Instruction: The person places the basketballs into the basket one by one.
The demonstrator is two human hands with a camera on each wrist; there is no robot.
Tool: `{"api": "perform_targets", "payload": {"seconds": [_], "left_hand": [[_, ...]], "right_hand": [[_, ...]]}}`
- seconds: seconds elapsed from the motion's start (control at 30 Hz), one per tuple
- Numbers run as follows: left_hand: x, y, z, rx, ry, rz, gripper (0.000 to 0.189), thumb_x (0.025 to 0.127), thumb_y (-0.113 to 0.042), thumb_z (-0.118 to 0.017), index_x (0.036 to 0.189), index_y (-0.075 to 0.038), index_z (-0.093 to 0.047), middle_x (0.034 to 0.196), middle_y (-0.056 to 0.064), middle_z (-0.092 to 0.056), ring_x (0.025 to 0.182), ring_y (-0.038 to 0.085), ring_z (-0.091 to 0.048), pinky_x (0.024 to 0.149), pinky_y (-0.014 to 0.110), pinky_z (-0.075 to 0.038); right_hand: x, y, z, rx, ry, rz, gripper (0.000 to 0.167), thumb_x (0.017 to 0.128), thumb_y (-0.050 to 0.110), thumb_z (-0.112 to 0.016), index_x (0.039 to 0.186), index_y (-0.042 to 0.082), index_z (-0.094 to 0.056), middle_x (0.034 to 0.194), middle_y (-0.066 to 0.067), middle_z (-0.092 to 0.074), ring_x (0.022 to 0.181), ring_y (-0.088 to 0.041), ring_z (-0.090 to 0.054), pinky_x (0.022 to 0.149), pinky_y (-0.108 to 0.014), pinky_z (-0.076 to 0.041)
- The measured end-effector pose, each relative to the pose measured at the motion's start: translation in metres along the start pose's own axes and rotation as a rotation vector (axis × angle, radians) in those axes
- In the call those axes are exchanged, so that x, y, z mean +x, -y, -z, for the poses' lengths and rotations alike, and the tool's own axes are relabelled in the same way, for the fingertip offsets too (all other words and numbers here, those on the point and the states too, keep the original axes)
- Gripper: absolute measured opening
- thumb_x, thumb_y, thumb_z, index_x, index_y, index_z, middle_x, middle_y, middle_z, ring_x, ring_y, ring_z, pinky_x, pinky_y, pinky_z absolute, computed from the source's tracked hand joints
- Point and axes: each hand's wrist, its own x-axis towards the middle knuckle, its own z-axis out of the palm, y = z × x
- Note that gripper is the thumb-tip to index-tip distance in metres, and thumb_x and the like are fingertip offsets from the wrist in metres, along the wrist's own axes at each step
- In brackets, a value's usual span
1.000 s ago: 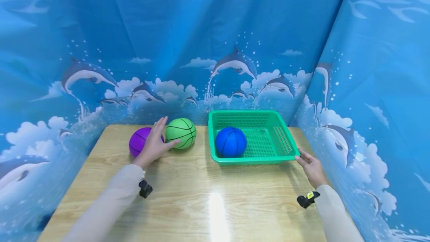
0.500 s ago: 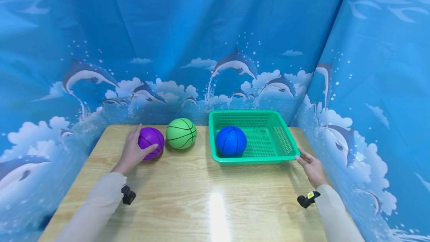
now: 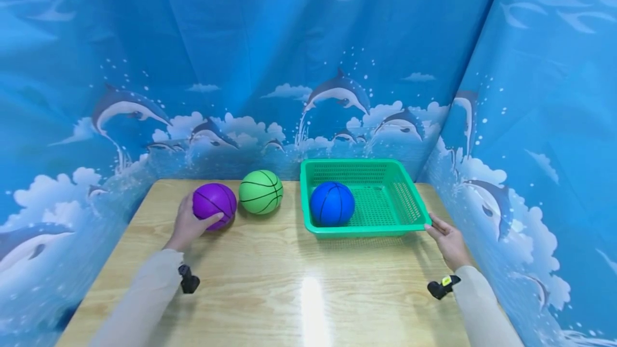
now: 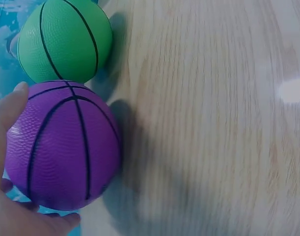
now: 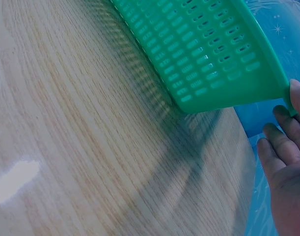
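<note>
On a clock centred on the pale wood-grain table (image 3: 260, 283), as the head view shows it, the far edge runs across 12 o'clock just before a blue curtain printed with dolphins (image 3: 270, 58), which also rises past the right edge toward 3 o'clock. Near that far edge, at about 10 o'clock, sits a round purple ball with black seams (image 3: 214, 206); the left hand (image 3: 188, 225) is curled round it, fingers at the ball's 9 o'clock side and thumb at its 5. At 1 o'clock stands a rectangular green plastic basket with slotted walls (image 3: 376, 229), its near right rim corner pinched by the right hand (image 3: 448, 241), close to the table's right edge at about 3 o'clock. The widest stretch of wood lies from 4 to 8 o'clock, with a white glare (image 3: 310, 304) toward 6; a narrower strip runs between the basket and a round light-green ball with black seams (image 3: 261, 191) at 11 o'clock. That ball, just beside the purple one, stands between it and the basket. Inside the basket, toward 9 o'clock, a round blue ball with dark seams (image 3: 332, 204) takes up the left end, nearest that strip.
</note>
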Motion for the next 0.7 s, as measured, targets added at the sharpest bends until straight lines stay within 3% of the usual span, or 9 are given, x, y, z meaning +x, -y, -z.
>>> {"api": "perform_targets", "payload": {"seconds": [0.2,0.37,0.7], "left_hand": [[0.003,0.012,-0.007,-0.031,-0.047,0.03,0.109,0.08,-0.026,-0.079,0.155,-0.008,-0.002,0.153,0.031,-0.014,0.135,0.052,-0.026,0.106,0.064,-0.029],[0.006,0.021,-0.013,-0.061,-0.077,0.043,0.108,0.08,-0.029,-0.078,0.155,-0.011,-0.002,0.153,0.029,-0.014,0.134,0.052,-0.027,0.105,0.065,-0.031],[0.008,0.023,-0.019,-0.094,-0.119,0.056,0.111,0.077,-0.035,-0.081,0.156,-0.014,-0.006,0.154,0.027,-0.017,0.136,0.049,-0.028,0.106,0.063,-0.03]], "right_hand": [[0.001,0.001,-0.001,0.001,0.01,-0.003,0.064,0.1,0.034,-0.051,0.152,0.011,-0.023,0.157,-0.018,-0.021,0.141,-0.041,-0.021,0.11,-0.059,-0.024],[0.0,0.0,0.0,0.002,0.012,0.01,0.068,0.098,0.04,-0.051,0.152,0.01,-0.022,0.157,-0.018,-0.019,0.141,-0.041,-0.02,0.11,-0.058,-0.026],[-0.001,-0.001,0.001,0.0,0.006,-0.006,0.073,0.095,0.046,-0.053,0.153,0.012,-0.022,0.157,-0.019,-0.019,0.142,-0.041,-0.018,0.11,-0.06,-0.024]]}}
